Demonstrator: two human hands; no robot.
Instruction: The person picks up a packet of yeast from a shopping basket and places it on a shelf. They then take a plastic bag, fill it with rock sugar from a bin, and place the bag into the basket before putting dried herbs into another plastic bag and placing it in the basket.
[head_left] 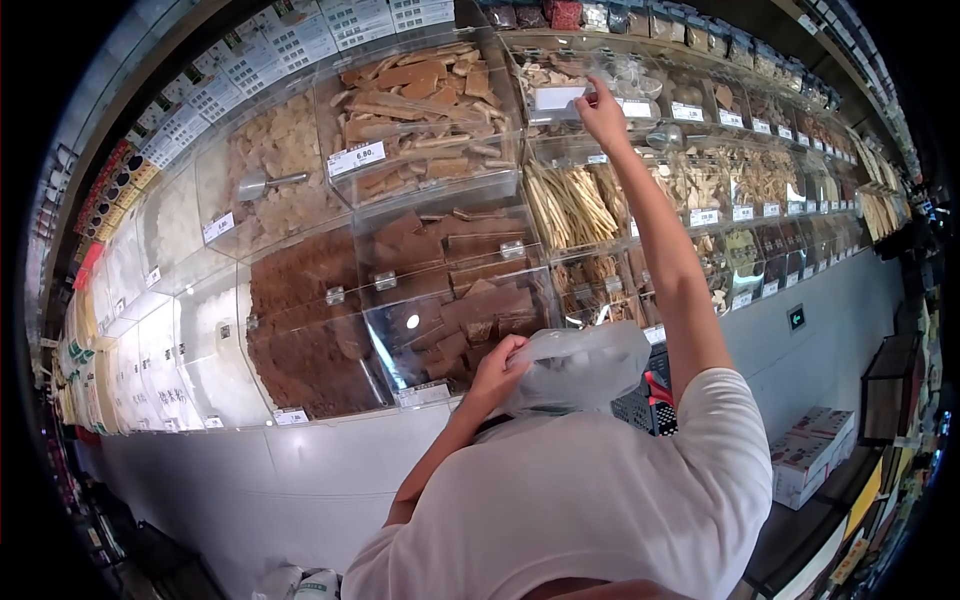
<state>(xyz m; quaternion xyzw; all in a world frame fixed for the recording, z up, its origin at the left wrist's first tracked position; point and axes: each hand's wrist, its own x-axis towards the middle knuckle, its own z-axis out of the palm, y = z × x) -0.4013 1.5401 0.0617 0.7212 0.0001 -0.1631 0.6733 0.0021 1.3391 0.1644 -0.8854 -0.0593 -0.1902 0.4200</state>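
My left hand [497, 372] is closed on the gathered edge of a translucent plastic bag [585, 365], held low in front of my white shirt. My right arm reaches up and forward. At its end, my right hand [603, 112] is at the front of a clear upper bin [548, 72] of pale dried pieces, beside a blank white label [560, 98]. Its fingers are curled, the index finger pointing upward. Whether they grip the lid's edge is too small to tell. Clear rounded plastic [635, 78] shows just right of the fingers.
Clear bins hold brown slabs [490, 310], tan slabs [420, 95], yellowish lumps [275, 145] with a metal scoop [262, 184], and long pale sticks [570, 205]. A black shopping basket [640, 408] stands below the bag. Cartons [812, 455] sit at the right.
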